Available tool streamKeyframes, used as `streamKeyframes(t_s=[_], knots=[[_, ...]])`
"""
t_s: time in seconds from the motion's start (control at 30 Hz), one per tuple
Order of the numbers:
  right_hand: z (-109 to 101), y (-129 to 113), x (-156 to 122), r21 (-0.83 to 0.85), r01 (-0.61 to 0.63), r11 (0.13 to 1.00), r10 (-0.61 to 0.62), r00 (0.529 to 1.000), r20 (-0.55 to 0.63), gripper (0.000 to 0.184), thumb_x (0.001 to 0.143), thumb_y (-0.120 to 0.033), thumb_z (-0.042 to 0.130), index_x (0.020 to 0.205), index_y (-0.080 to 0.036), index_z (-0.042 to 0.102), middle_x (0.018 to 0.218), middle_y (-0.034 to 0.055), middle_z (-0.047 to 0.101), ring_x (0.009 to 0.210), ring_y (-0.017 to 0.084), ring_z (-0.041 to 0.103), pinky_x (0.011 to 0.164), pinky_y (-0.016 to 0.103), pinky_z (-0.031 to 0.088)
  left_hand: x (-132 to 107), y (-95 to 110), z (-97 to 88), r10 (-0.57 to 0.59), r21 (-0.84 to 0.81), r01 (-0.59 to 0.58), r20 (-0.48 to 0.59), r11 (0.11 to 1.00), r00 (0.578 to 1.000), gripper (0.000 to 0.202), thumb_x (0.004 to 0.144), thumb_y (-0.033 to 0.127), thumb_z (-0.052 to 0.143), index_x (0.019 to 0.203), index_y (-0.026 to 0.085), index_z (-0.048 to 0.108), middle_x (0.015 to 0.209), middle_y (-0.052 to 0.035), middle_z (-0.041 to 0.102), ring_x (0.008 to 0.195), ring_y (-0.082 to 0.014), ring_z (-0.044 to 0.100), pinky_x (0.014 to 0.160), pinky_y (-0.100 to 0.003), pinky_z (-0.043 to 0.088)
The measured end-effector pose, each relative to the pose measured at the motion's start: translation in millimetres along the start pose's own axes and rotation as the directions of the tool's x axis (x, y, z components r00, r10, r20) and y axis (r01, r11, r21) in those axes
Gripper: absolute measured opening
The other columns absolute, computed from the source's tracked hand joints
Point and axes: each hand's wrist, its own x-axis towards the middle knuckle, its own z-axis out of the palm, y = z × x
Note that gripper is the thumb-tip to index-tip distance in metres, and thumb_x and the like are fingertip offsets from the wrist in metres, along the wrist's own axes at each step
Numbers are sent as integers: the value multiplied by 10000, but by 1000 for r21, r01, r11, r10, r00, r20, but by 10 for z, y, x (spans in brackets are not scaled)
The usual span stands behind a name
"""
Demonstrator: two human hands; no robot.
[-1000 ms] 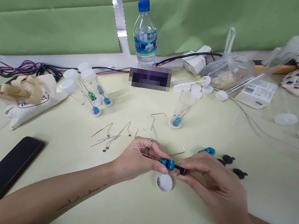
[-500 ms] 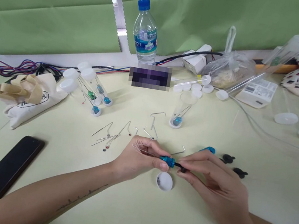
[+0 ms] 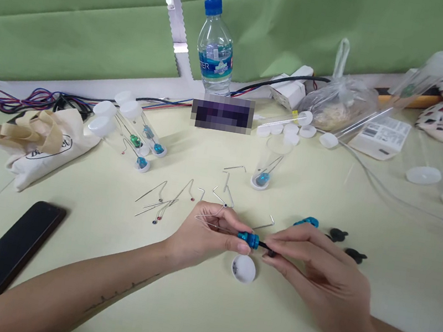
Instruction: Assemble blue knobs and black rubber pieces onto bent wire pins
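My left hand [image 3: 210,234] pinches a small shiny blue cylindrical metal piece [image 3: 248,240] between thumb and forefinger. A thin bent wire [image 3: 208,221] runs back from that piece over the hand. In the fingertips of my right hand [image 3: 318,271] is a small black part [image 3: 270,251], whose dark stem meets the blue piece's right end; whether it sits inside cannot be seen. Just below lies a white cap [image 3: 244,269] with tiny bits in it. Beyond my right hand are another blue piece [image 3: 307,222] and several black parts [image 3: 356,256].
Bent wires [image 3: 162,201] and hex keys [image 3: 226,181] lie scattered past my left hand. Clear tubes with blue pieces [image 3: 262,179] stand farther back. A phone [image 3: 5,258] lies at left, near a cloth pouch [image 3: 46,144]. A water bottle [image 3: 216,53] stands at the back.
Both hands stay in almost the same place. The blue piece and the black part have shifted only slightly between my fingers.
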Motion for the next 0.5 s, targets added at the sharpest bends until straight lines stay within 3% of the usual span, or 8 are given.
streamKeyframes(t_s=[0.37,0.5], knots=[[-4,-26,4,4,37,999,-37,999,2,319,804,-78,678,999,-327,721,868,17,674,747,166,676,437,209,539,4,11,3,-17,-62,19,38,998,999,192,620,41,826,760,143,742,767,-28,755,707,-133,713,701,-250,569],[-4,-23,11,-20,51,999,-51,999,2,328,810,-61,665,992,-329,716,884,15,669,748,167,672,532,247,578,6,22,10,-23,-71,25,26,997,999,165,642,56,819,761,135,737,740,-37,754,659,-131,707,664,-251,562]])
